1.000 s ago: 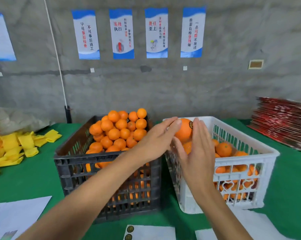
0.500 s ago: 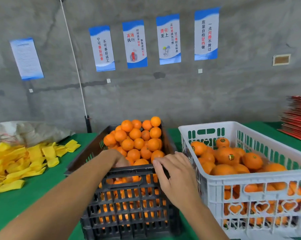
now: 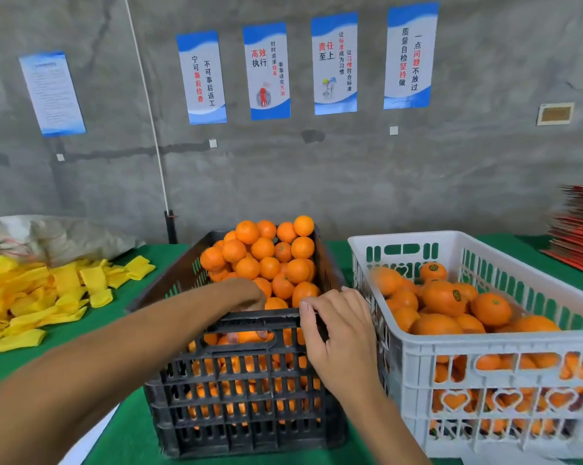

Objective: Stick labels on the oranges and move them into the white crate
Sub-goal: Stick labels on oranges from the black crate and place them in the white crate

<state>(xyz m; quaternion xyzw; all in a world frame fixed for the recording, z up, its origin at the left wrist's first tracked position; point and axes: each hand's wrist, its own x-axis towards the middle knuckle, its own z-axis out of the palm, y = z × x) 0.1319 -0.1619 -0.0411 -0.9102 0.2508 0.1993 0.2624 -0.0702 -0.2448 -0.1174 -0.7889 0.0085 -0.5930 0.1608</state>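
Just oranges (image 3: 270, 260) (piled) beneath left hand (image 3: 250, 295)

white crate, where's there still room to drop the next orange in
In the white crate the free room is along the far wall and the right wall, where oranges sit well below the rim. The near left is crowded, heaped highest. The black crate is piled above its rim at the back, and the left hand reaches in near its front wall.
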